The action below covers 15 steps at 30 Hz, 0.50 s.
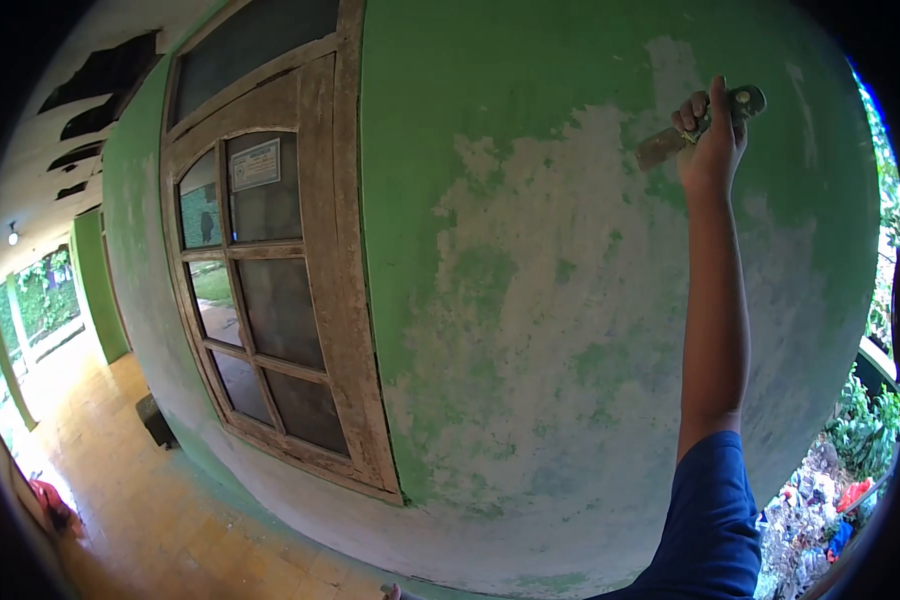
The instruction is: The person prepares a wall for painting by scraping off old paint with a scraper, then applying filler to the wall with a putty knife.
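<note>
High on the right, my right hand (712, 130) is wrapped round the handle of a scraper (660, 148), the arm stretched up in a blue sleeve. The scraper's flat blade points left and slightly down, at the green wall (530, 60). Around and below it the green paint is gone in a large pale patch (560, 220). At the bottom edge a small bit of my left hand (394, 592) shows beside a greyish thing; its fingers and whatever they hold are too cut off to make out.
A wooden-framed window (270, 270) with glass panes stands left of the patch. A dark block (155, 420) sits on the yellow tiled floor (230, 510) by the wall. Plants and litter (805, 510) lie beyond the wall's right edge. A red item (52, 505) is at the lower left.
</note>
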Each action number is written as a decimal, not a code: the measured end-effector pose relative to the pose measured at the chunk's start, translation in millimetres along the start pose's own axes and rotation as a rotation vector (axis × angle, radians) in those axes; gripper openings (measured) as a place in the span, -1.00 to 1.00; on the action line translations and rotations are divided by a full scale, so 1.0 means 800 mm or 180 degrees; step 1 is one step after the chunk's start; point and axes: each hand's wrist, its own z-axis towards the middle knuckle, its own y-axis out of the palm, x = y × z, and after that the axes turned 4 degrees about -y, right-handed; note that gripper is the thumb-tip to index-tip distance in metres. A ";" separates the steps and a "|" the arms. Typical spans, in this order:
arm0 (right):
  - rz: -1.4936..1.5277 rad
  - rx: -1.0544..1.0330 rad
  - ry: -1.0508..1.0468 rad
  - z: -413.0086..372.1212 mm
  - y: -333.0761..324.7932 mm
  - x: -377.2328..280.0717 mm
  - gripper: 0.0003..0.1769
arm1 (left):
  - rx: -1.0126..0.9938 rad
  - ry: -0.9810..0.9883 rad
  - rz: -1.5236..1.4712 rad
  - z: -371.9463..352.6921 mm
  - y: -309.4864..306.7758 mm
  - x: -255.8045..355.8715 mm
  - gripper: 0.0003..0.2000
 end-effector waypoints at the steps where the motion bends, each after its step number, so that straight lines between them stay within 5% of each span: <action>1: 0.0003 -0.0013 0.0100 0.004 -0.001 0.003 -0.72 | -0.0042 0.0133 0.0049 -0.002 -0.001 -0.001 -0.64; 15: 0.0430 0.0315 -0.0074 0.019 -0.005 0.040 -0.66 | -0.0309 0.2153 0.1438 0.004 -0.031 -0.017 -0.67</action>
